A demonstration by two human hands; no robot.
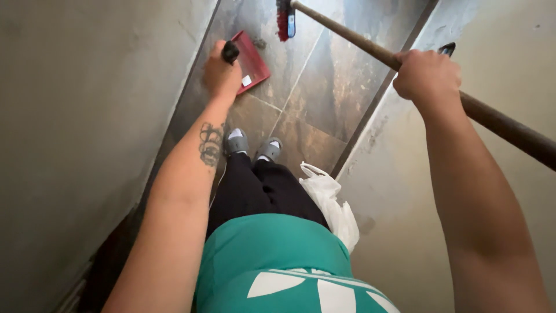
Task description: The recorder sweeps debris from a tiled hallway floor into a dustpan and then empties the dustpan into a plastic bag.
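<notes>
Narrow corridor: dark mottled floor tiles with pale grout lines, plain walls close on both sides, the right one scuffed near its base.

Your left hand is closed around the black handle of a red dustpan. The pan is tilted down to the floor by the left wall, its mouth turned toward the broom. Your right hand is clenched around a long wooden broom handle, which slants across the frame from lower right to upper left. The red-bristled broom head sits on the tile just beside the dustpan's far corner, apart from it by a small gap.

Progress, as judged from this view: pan and broom are both in position, facing each other. No clear heap of dirt shows between them; the tile pattern is too busy to tell dust from stain. The collecting stroke looks not yet finished.

Containers: the dustpan's inside shows only a small pale patch, possibly a label or scrap; otherwise it looks empty. A white plastic bag hangs at your right hip against the wall; its contents are hidden.

Your feet in grey slippers stand just behind the pan.
</notes>
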